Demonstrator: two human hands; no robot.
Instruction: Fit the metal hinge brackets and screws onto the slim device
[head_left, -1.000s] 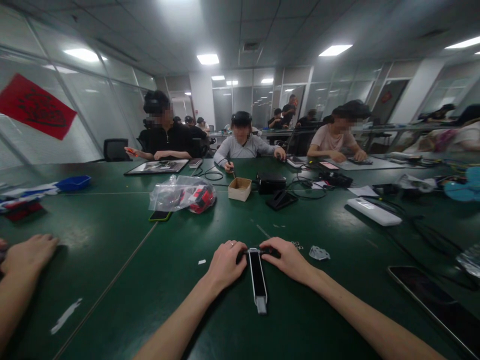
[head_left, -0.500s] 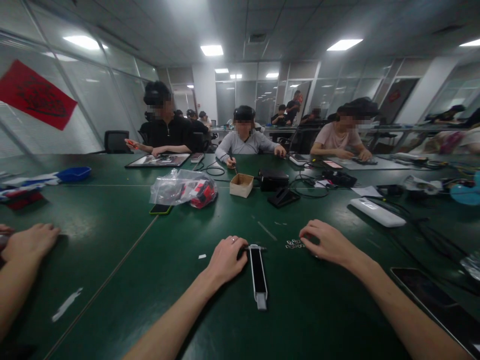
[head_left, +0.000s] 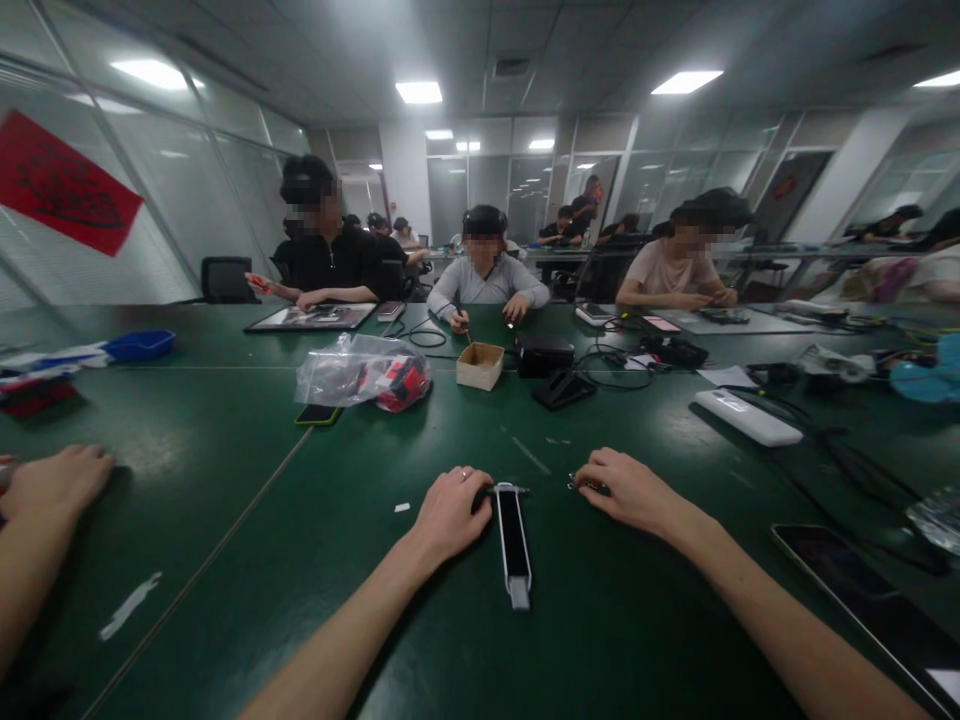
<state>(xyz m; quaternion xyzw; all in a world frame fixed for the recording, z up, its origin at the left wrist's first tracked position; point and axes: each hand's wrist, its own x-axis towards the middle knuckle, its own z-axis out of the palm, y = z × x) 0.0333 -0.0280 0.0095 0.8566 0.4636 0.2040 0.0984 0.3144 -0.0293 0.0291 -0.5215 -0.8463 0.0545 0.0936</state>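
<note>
A long, narrow piece with a white frame and a black middle (head_left: 513, 535) lies on the green table in front of me, its grey end (head_left: 519, 592) towards me. A thin metal rod (head_left: 523, 491) crosses its far end. My left hand (head_left: 452, 512) is closed around the rod's dark left end, beside the frame. To the right, my right hand (head_left: 628, 490) rests low over several small metal rings (head_left: 572, 481), fingers curled in towards the thumb. Its fingers hide most of the rings, and what lies between the fingertips cannot be made out.
A plastic bag with red parts (head_left: 360, 375), a small open box (head_left: 480, 367) and a black stand (head_left: 564, 389) lie ahead. On the right are a white power bank (head_left: 745, 417) and a large phone (head_left: 862, 590). Another person's hand (head_left: 64, 482) rests at left.
My right hand has let go at the frame's right side, moved right, then curled its fingers down over the rings. My left hand stays at the rod.
</note>
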